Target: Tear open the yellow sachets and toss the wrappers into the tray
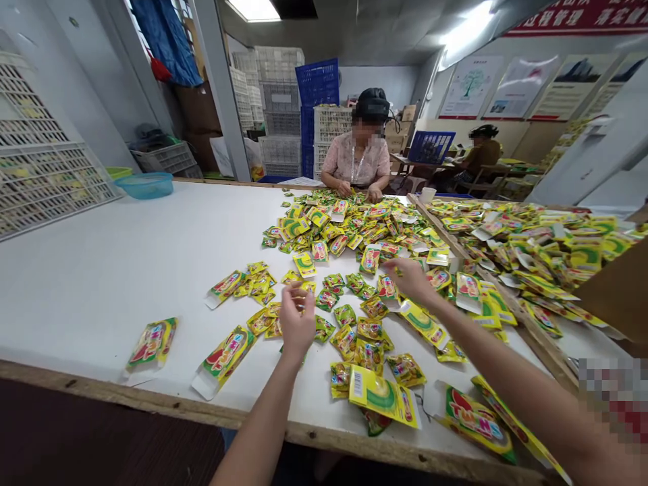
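My left hand (298, 317) is above the table among small yellow and green candy packets (327, 299), fingers loosely bent and apart, with nothing plainly held. My right hand (412, 280) reaches left at the near edge of the heap. Its fingertips are drawn together close to packets and boxes; whatever they hold is too small to make out. Below it lies a yellow box (424, 324). Nearest the table edge, a yellow box (383, 397) rests on several packets. Open-ended printed boxes, one (225, 359) and another (152, 344), lie to the left.
A large heap of boxes and packets (349, 226) covers the far middle of the white table (126, 270). Beyond a wooden divider (526, 334) lie more boxes (547, 243). A blue basin (145, 185) and white crates (45, 148) stand left. A co-worker (357, 155) sits opposite, hands in the heap.
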The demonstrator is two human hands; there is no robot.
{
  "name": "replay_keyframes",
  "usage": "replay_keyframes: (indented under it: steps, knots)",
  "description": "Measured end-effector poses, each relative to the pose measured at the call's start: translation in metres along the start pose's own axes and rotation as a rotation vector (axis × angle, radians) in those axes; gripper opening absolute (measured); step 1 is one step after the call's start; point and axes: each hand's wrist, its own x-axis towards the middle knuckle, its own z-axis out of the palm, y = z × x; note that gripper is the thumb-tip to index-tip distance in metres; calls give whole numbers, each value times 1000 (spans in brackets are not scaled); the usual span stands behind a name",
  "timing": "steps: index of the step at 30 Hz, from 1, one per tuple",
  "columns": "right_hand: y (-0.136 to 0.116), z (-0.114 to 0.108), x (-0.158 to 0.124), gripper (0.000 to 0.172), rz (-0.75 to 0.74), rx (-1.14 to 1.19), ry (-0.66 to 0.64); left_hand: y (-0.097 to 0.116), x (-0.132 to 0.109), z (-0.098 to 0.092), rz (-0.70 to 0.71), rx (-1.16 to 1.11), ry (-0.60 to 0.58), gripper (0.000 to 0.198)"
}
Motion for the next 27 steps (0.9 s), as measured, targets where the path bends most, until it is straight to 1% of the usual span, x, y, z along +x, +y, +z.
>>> replay_keyframes:
  steps: [1, 2, 3, 4, 5, 7, 8, 10, 12, 14, 19, 21, 24, 25, 27]
  knots:
    - [-11, 25, -5, 13, -42, -4, -84, -1, -3, 2, 34, 46, -104, 22]
    - [-21, 47, -9, 16, -64, -16, -147, -2, -6, 5, 72, 108, -202, 18]
    - [-30, 65, -12, 21, -67, -33, -193, -3, -7, 6, 107, 185, -275, 15]
    - [-36, 79, -13, 24, -58, -52, -226, -5, -7, 7, 132, 270, -309, 14]
    - [-41, 89, -14, 23, -42, -68, -252, -7, -5, 6, 143, 362, -303, 16]
    - [-46, 99, -13, 16, -6, -80, -289, -13, 5, 3, 124, 544, -217, 21]
    - [-46, 100, -13, 16, 8, -72, -301, -16, 11, 1, 100, 640, -181, 24]
    - [-43, 97, -14, 21, 30, -34, -307, -23, 23, -3, 53, 818, -167, 25]
    - [-38, 91, -16, 22, 47, 37, -290, -31, 30, -3, 20, 928, -205, 27]
    - [-32, 82, -18, 23, 69, 143, -256, -38, 32, 0, 5, 964, -242, 31]
    - [-19, 58, -29, 35, 215, 524, -164, -47, 28, 7, 10, 964, -282, 32]
    - [-16, 49, -39, 33, 260, 695, -145, -45, 28, 7, 36, 935, -285, 29]
    - [-16, 38, -61, 17, 312, 964, -148, -39, 30, 6, 106, 868, -296, 22]
    - [-17, 36, -69, 16, 333, 1037, -152, -35, 29, 6, 134, 828, -305, 21]
    - [-22, 32, -85, 24, 391, 1143, -147, -28, 24, 4, 149, 658, -356, 20]
